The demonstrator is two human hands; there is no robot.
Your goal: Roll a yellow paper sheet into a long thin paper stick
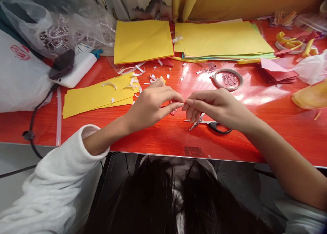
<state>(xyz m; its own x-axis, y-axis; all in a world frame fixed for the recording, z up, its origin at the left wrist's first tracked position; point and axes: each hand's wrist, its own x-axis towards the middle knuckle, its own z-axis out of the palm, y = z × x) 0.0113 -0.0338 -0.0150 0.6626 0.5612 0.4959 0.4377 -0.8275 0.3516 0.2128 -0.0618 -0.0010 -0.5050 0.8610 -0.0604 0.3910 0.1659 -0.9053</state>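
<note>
My left hand [153, 102] and my right hand [217, 107] meet fingertip to fingertip above the red table [153, 135]. Both are closed in a pinch, and whatever lies between the fingertips is too small to make out. Scissors [220, 127] with black handles lie under my right hand, their blades partly below its fingers. Behind my left hand are small white paper scraps [152, 77] and yellow paper strips [97, 94]. A roll of tape [228, 79] lies flat beyond my right hand.
Stacks of yellow paper [144, 43] line the back. At the left are a white bag [20, 80], a power bank [79, 68] and a black cable [33, 121]. Pink paper [278, 70] and a yellowish container [310, 94] sit at the right.
</note>
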